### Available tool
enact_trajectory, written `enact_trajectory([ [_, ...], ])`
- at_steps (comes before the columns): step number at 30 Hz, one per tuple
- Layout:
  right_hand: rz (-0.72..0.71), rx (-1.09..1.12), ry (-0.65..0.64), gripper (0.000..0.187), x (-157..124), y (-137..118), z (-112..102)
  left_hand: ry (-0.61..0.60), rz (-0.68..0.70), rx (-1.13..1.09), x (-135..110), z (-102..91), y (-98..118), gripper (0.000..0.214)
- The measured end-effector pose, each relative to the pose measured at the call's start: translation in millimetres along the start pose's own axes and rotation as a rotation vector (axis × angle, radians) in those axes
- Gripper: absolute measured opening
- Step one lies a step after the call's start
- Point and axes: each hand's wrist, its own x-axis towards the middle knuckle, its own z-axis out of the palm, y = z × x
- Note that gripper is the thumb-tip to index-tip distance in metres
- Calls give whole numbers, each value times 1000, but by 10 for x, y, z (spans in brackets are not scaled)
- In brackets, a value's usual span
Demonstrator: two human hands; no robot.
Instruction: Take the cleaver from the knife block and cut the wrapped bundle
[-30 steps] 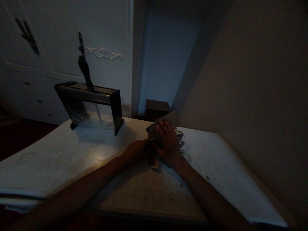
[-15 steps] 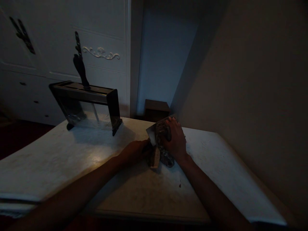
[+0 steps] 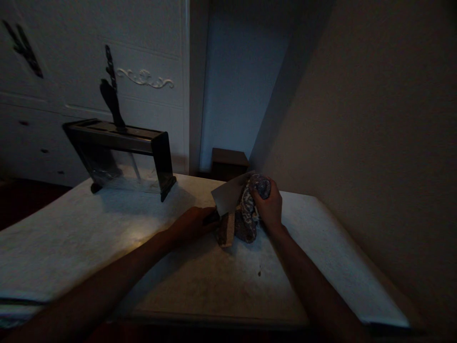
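My left hand (image 3: 194,223) is closed round the dark handle of a cleaver (image 3: 229,194), whose broad blade slants up to the right above the table. In my right hand (image 3: 270,205) a bunched, patterned grey-brown cloth (image 3: 250,200) is gripped beside the blade's far end. Its lower part hangs down to the tabletop. A brown strap-like piece with a paler face (image 3: 230,229) shows just below the blade; whether it belongs to the cloth I cannot tell.
On the white table (image 3: 200,281), back left, stands a knife block (image 3: 124,138) with clear sides and one black-handled knife (image 3: 111,102) in it. White cabinets (image 3: 143,38) rise behind. A wall (image 3: 357,119) borders the right side, and a brown box (image 3: 230,157) sits beyond the table.
My right hand has shifted from over the blade to its right, bunching the cloth, so more of the blade shows. The whole view has moved slightly, with things sliding left.
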Motion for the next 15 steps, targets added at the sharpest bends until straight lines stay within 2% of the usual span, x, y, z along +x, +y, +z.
enact_trajectory([
  [6,250,187,36,50,28,90,16,62,-19,-75,15,29,-52,34],
  [12,375,331,47,44,23,250,112,163,-7,-168,17,43,-89,35],
  [15,442,395,133,40,52,320,127,188,1,-191,18,45,-103,35],
])
